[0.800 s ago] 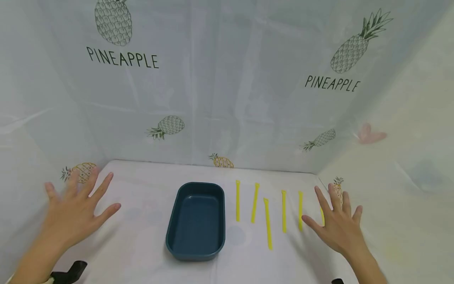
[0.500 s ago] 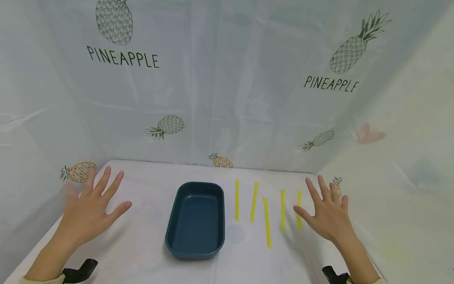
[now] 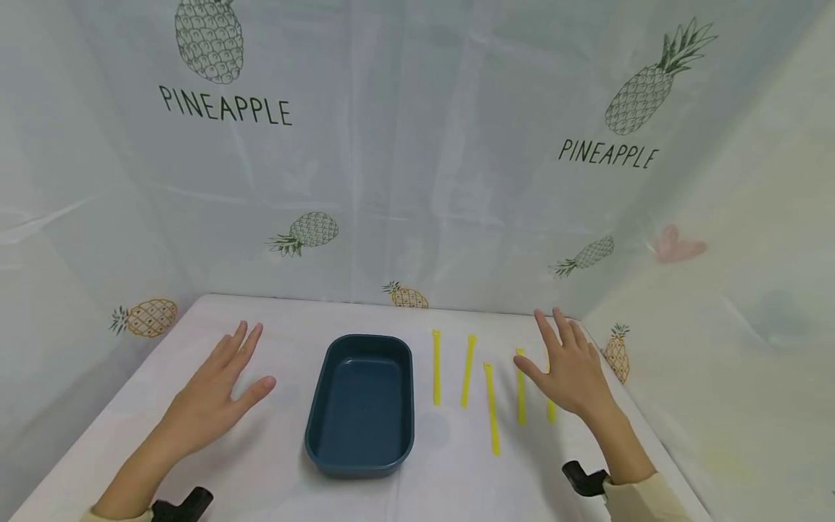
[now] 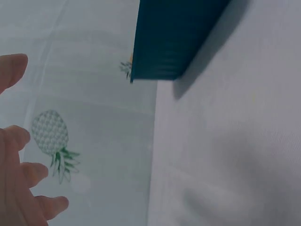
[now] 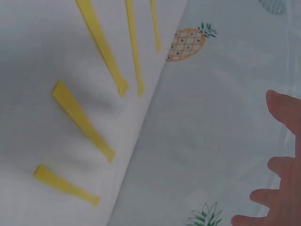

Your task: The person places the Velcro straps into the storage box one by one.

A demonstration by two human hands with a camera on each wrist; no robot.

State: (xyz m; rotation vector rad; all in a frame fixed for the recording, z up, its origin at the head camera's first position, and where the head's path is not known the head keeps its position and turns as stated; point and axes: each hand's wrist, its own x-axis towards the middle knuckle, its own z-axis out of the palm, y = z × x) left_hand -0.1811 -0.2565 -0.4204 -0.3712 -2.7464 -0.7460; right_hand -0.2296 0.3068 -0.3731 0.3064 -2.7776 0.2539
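Left of the dark blue rectangular tray (image 3: 360,413), my left hand (image 3: 209,402) hovers over the white table with fingers spread, holding nothing. My right hand (image 3: 570,373) hangs above the rightmost yellow strips, fingers straight and apart, also holding nothing; it partly covers one strip (image 3: 551,412). Several thin yellow strips lie to the right of the tray, roughly parallel, among them a strip (image 3: 436,368) beside the tray and a lower-lying strip (image 3: 492,413). In the left wrist view the tray (image 4: 174,37) shows from its side; the right wrist view shows strips (image 5: 84,122) too.
A white cloth covers the table (image 3: 274,464). Behind it and along both sides hangs a pale curtain (image 3: 404,181) printed with pineapples, meeting the table at its back edge. Black wrist mounts (image 3: 183,505) sit by both wrists.
Both hands have moved inward, the left one to the right towards the tray and the right one to the left over the strips. Tray and strips have stayed put.
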